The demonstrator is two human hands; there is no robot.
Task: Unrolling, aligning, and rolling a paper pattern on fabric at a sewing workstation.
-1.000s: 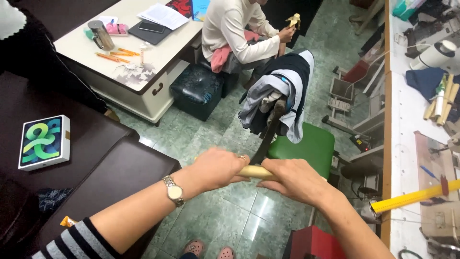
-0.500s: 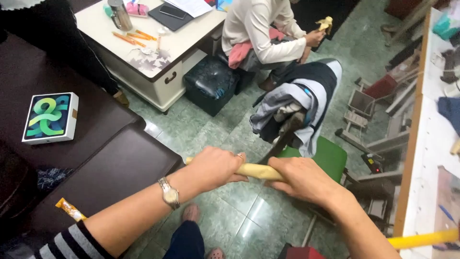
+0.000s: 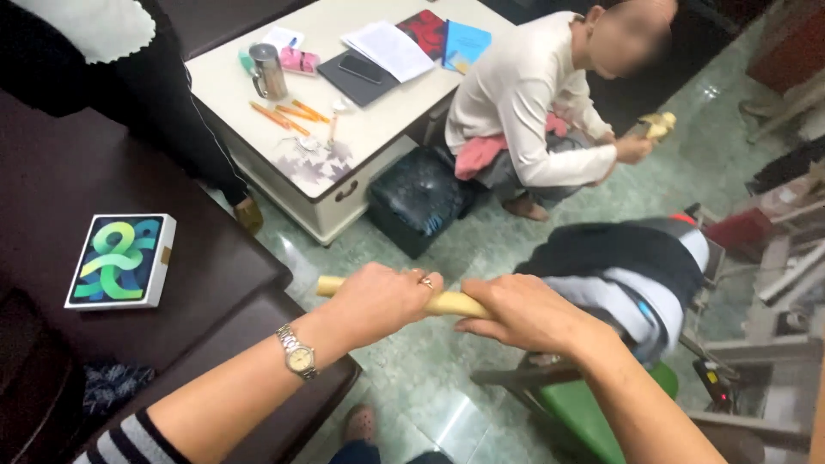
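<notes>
On the dark sofa [image 3: 215, 258], a green-patterned box [image 3: 120, 261] lies flat.

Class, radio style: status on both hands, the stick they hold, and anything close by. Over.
Left hand and right hand both closed on pale wooden stick, held level. Green stool with draped jacket right below. Over.

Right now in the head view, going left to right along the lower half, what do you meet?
Flat box with green swirl picture → wristwatch → left hand → pale yellow stick → right hand → bundled dark and white clothing.
</notes>
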